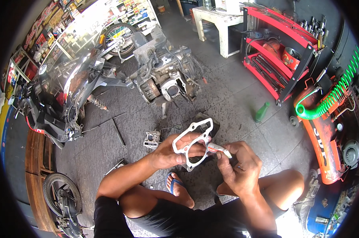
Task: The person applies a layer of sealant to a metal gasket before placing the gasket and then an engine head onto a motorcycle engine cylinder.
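A flat pale metal gasket (193, 127) with a large round opening is held up in front of my knees by my left hand (167, 154), its fingers behind the gasket and thumb at its lower left edge. My right hand (243, 166) grips a small white-and-red tube (216, 148), whose tip is at the gasket's right rim; whether it touches cannot be told. A dark part (213, 123) lies behind the gasket, partly hidden. A cylinder part (151, 139) lies on the floor to the left, and a motorcycle engine (163, 75) stands farther ahead.
At left are a partly dismantled motorcycle (56, 103), wooden boards (39, 166) and a loose wheel (60, 190); a metal rod (118, 131) lies near them. At right stand a red tool cart (262, 59), green bottle (262, 112) and orange compressor (322, 146) with coiled green hose. A white table (213, 18) stands behind.
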`<state>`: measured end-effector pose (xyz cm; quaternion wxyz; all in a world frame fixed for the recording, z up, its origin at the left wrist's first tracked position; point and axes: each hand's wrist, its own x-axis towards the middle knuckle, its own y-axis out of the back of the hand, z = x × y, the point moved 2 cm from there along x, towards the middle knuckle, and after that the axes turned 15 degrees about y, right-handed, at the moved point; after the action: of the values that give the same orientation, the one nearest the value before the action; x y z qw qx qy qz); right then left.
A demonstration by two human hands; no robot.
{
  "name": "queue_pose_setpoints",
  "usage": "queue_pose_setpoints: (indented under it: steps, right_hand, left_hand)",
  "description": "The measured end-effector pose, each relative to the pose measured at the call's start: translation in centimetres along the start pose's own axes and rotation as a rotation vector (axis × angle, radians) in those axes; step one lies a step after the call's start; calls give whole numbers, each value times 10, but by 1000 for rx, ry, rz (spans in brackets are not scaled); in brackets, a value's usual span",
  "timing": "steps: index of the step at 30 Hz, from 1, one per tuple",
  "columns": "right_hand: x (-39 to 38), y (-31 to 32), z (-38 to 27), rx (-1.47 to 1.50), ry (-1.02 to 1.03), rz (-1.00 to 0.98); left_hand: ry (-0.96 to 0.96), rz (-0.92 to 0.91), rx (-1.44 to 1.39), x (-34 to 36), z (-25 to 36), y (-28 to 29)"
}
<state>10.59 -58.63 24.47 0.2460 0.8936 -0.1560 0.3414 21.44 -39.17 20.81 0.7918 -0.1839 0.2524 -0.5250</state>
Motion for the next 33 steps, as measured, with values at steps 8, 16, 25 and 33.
queue_pose_setpoints:
  steps: [8, 16, 25, 33]
  right_hand:
    - [2, -1, -3, 14, 1, -1]
    - [1, -4, 1, 4, 44, 26]
    - [-3, -1, 1, -10, -16, -71]
    - [-4, -2, 0, -27, -66, -52]
  left_hand:
    - [-22, -16, 12, 0, -1, 4]
    - [-29, -13, -7, 1, -3, 4]
    - [-47, 0, -25, -1, -1, 6]
    - [-74, -13, 14, -1, 3, 2]
